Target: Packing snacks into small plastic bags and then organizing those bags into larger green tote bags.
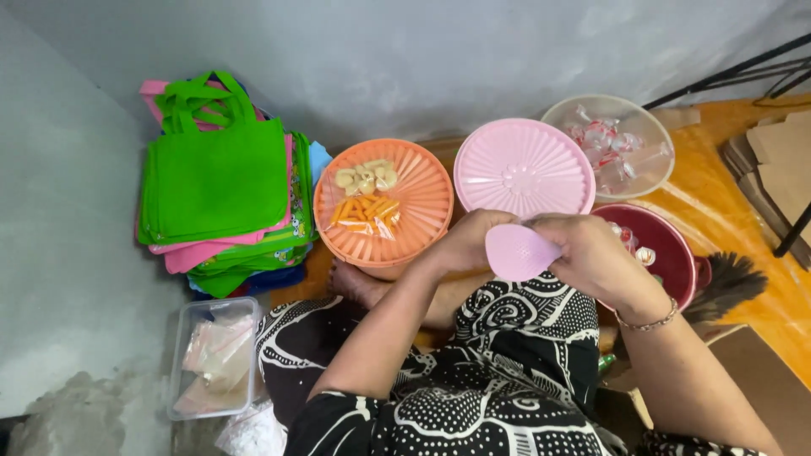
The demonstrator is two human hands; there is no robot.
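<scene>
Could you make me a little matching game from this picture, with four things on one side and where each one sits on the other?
Things:
1. orange lid
2. pink scoop
3. green bags
4. clear box

Places:
A. stacked against the wall, far left
B. held between the left hand and the right hand
C. on the floor beside the person's knee, lower left
D. carrying small packets of snacks, left of the pink lid

Pairs: 1-D, 2-B, 3-A, 4-C
</scene>
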